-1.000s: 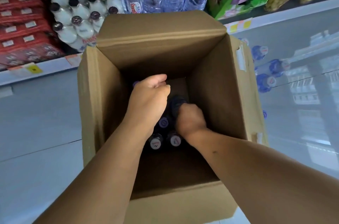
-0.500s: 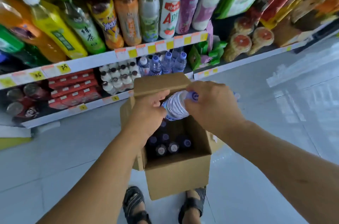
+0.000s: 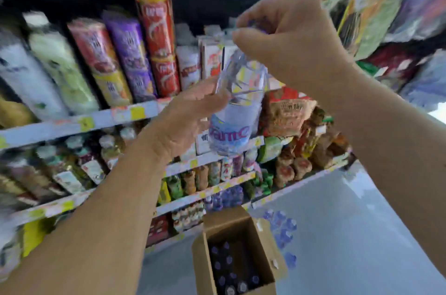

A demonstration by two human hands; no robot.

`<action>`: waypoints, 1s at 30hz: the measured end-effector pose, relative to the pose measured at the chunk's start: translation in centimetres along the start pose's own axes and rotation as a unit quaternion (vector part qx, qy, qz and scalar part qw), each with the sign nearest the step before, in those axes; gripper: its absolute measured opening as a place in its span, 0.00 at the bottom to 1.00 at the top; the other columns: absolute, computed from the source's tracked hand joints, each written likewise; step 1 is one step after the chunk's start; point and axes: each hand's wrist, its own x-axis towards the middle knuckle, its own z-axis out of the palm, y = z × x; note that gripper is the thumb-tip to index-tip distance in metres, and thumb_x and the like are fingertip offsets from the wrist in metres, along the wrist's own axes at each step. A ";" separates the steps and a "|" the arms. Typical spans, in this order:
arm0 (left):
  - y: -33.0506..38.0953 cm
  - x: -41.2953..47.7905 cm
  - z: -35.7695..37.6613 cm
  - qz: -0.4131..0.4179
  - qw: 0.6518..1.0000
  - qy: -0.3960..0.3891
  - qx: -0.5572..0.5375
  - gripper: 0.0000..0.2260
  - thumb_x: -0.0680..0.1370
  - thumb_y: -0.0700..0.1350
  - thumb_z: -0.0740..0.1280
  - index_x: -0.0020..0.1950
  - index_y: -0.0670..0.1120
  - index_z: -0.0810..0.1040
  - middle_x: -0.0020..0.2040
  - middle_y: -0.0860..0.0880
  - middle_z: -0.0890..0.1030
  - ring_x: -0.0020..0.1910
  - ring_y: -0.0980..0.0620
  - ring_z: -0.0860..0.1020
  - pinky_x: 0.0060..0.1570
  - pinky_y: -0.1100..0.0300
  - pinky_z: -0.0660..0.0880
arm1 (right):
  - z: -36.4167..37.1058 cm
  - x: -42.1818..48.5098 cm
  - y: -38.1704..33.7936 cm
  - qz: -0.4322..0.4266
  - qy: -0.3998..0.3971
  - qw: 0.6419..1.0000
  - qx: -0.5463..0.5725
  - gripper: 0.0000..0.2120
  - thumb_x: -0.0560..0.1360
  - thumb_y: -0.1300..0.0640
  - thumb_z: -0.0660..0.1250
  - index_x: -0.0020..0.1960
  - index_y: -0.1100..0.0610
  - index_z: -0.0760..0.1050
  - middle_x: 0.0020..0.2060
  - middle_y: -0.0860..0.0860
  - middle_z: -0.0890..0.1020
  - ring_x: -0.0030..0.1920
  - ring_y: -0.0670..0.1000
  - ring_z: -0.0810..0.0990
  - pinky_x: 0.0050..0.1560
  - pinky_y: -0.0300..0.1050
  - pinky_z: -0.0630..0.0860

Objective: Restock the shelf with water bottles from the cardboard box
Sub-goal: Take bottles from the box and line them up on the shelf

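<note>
Shelving (image 3: 135,113) fills the view, badly blurred, its tiers packed with snack tubes, drinks and packets. A row of blue-capped water bottles (image 3: 226,198) sits on a low tier near the floor (image 3: 337,222). The cardboard box (image 3: 200,268) stands open below, with the dark caps of more bottles (image 3: 229,270) showing inside.

Well above the box, both hands hold one water bottle (image 3: 237,111) in the air before the middle tiers, near upright with its neck leaning right. The left hand (image 3: 183,120) cups the labelled body, thumb on the near side and fingers hidden behind. The right hand (image 3: 294,43) is clenched round the neck and the purple cap (image 3: 257,24).

The step in hand looks like carrying a bottle from box to shelf. The next move probably calls for bringing it down to the low water row, finding a gap there, and standing it upright before either hand lets go.
</note>
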 end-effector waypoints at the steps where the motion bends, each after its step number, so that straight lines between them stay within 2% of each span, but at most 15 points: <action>1: 2.8 0.3 -0.2 0.018 1.000 -0.019 0.014 0.23 0.62 0.61 0.75 0.54 0.56 0.82 0.52 0.56 0.84 0.54 0.56 0.81 0.59 0.48 0.71 | -1.3 1.7 -1.5 -0.005 0.002 1.000 0.010 0.08 0.71 0.56 0.69 0.44 0.59 0.83 0.30 0.48 0.77 0.30 0.40 0.71 0.34 0.35 0.69; 3: 7.8 0.9 -0.4 0.045 0.998 -0.036 0.040 0.32 0.63 0.60 0.77 0.63 0.50 0.77 0.60 0.48 0.82 0.61 0.49 0.80 0.62 0.43 0.72 | -3.6 4.5 -4.0 -0.022 0.000 1.000 0.022 0.07 0.72 0.56 0.69 0.45 0.59 0.83 0.30 0.50 0.77 0.27 0.40 0.69 0.31 0.34 0.68; 5: 11.8 1.6 -0.7 0.062 0.996 -0.031 0.060 0.37 0.61 0.57 0.80 0.66 0.46 0.73 0.63 0.43 0.80 0.63 0.44 0.79 0.62 0.41 0.72 | -5.3 6.7 -5.8 -0.034 -0.002 0.998 0.045 0.07 0.73 0.55 0.70 0.47 0.57 0.83 0.31 0.50 0.79 0.27 0.40 0.71 0.31 0.34 0.69; 8: 15.6 2.6 -0.2 0.075 0.993 0.005 0.089 0.29 0.64 0.54 0.75 0.64 0.50 0.75 0.60 0.44 0.82 0.59 0.46 0.81 0.58 0.42 0.76 | -6.6 9.1 -7.1 -0.037 0.044 0.991 0.122 0.06 0.74 0.54 0.71 0.49 0.54 0.83 0.34 0.47 0.82 0.33 0.41 0.78 0.38 0.36 0.75; 11: 18.1 3.3 0.1 0.101 0.988 0.058 0.105 0.17 0.68 0.51 0.74 0.55 0.53 0.79 0.53 0.46 0.84 0.53 0.48 0.83 0.51 0.50 0.79 | -7.2 9.7 -6.5 -0.014 0.097 0.976 0.194 0.09 0.77 0.48 0.68 0.53 0.50 0.82 0.33 0.41 0.82 0.34 0.40 0.78 0.41 0.42 0.77; 13: 19.6 3.9 0.3 0.107 0.981 0.110 0.122 0.22 0.65 0.55 0.76 0.56 0.51 0.78 0.53 0.46 0.84 0.50 0.47 0.84 0.49 0.47 0.80 | -7.1 8.9 -5.0 0.020 0.066 0.972 0.224 0.08 0.79 0.44 0.64 0.52 0.43 0.81 0.37 0.41 0.83 0.40 0.41 0.81 0.50 0.49 0.81; 15: 20.8 4.8 0.4 0.102 0.971 0.170 0.132 0.28 0.63 0.60 0.78 0.57 0.50 0.75 0.55 0.45 0.82 0.51 0.46 0.84 0.46 0.44 0.81 | -6.5 7.7 -3.3 0.054 -0.032 0.958 0.280 0.08 0.79 0.41 0.62 0.52 0.40 0.79 0.43 0.40 0.85 0.46 0.41 0.83 0.55 0.54 0.81; 17: 22.0 5.9 0.8 0.103 0.958 0.222 0.147 0.31 0.60 0.65 0.78 0.55 0.51 0.73 0.57 0.46 0.79 0.54 0.44 0.82 0.49 0.40 0.81 | -5.7 7.1 -2.0 0.059 -0.123 0.945 0.297 0.08 0.76 0.42 0.65 0.55 0.40 0.77 0.46 0.41 0.86 0.47 0.42 0.84 0.53 0.50 0.81; 18: 22.5 6.5 1.0 0.106 0.952 0.239 0.161 0.34 0.58 0.68 0.77 0.56 0.52 0.73 0.58 0.47 0.77 0.55 0.44 0.81 0.51 0.39 0.80 | -5.4 7.1 -1.4 0.053 -0.147 0.943 0.296 0.10 0.76 0.46 0.68 0.57 0.41 0.77 0.47 0.42 0.86 0.48 0.43 0.84 0.53 0.47 0.80; 20: 23.2 7.7 1.4 0.112 0.939 0.263 0.191 0.40 0.56 0.71 0.76 0.60 0.51 0.72 0.60 0.49 0.75 0.57 0.47 0.79 0.53 0.43 0.79 | -5.2 8.0 -0.5 0.051 -0.156 0.936 0.312 0.14 0.75 0.53 0.72 0.59 0.45 0.77 0.48 0.44 0.86 0.49 0.44 0.84 0.56 0.46 0.80; 22: 23.5 8.8 1.6 0.116 0.926 0.285 0.220 0.46 0.57 0.72 0.74 0.68 0.50 0.69 0.62 0.50 0.72 0.60 0.49 0.75 0.56 0.51 0.76 | -5.3 9.4 0.3 0.053 -0.159 0.931 0.323 0.14 0.74 0.55 0.74 0.57 0.43 0.77 0.47 0.43 0.86 0.49 0.44 0.84 0.55 0.43 0.80; 23: 23.7 9.3 1.7 0.113 0.923 0.292 0.224 0.50 0.57 0.72 0.73 0.72 0.48 0.66 0.64 0.50 0.70 0.62 0.49 0.73 0.58 0.51 0.74 | -5.5 10.3 0.6 0.047 -0.163 0.933 0.318 0.14 0.73 0.54 0.74 0.55 0.41 0.76 0.46 0.43 0.86 0.48 0.43 0.84 0.53 0.41 0.80; 25: 24.0 10.4 1.5 0.114 0.925 0.300 0.203 0.56 0.55 0.74 0.74 0.75 0.48 0.63 0.70 0.47 0.69 0.64 0.47 0.74 0.61 0.45 0.75 | -5.3 11.9 1.0 0.039 -0.171 0.936 0.304 0.15 0.72 0.54 0.75 0.55 0.41 0.76 0.46 0.42 0.86 0.47 0.41 0.84 0.49 0.37 0.79; 30: 25.0 12.5 0.5 0.119 0.928 0.298 0.190 0.55 0.58 0.71 0.75 0.78 0.47 0.60 0.75 0.47 0.67 0.67 0.47 0.73 0.64 0.45 0.73 | -4.4 15.6 0.9 0.050 -0.145 0.949 0.277 0.17 0.68 0.52 0.77 0.54 0.45 0.76 0.43 0.41 0.85 0.42 0.40 0.83 0.45 0.38 0.80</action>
